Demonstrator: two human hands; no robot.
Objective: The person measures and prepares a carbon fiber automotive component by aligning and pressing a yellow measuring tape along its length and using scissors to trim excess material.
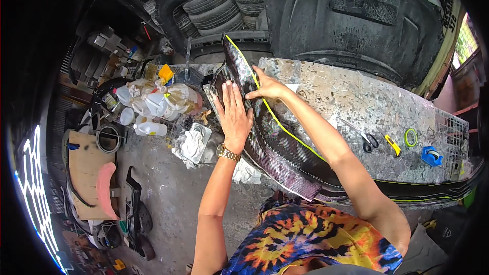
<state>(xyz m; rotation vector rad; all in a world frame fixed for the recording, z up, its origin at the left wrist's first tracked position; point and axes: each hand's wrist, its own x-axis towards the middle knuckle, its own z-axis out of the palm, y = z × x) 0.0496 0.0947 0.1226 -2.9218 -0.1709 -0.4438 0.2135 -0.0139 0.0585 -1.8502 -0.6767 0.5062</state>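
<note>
A long curved part covered in shiny black woven cloth (265, 122), which looks like carbon fibre, lies along the workbench. Bright yellow tape lines its right edge. My left hand (235, 114) rests flat on the cloth near the part's far end, fingers stretched out, a metal watch (228, 153) on its wrist. Across the taped edge is my right hand (267, 85); its thumb presses on the cloth, and a finger lies against the edge while the others are mostly hidden. Towards me, the loose cloth hem hangs over the bench's near edge.
On the stained workbench (326, 86) lie black-handled scissors (370, 141), a yellow cutter (392, 145), a green tape ring (410, 137) and a blue tape dispenser (432, 156). Plastic jugs (157, 103) and a tub of white rags (192, 142) stand left. A dark car bonnet (351, 30) leans behind.
</note>
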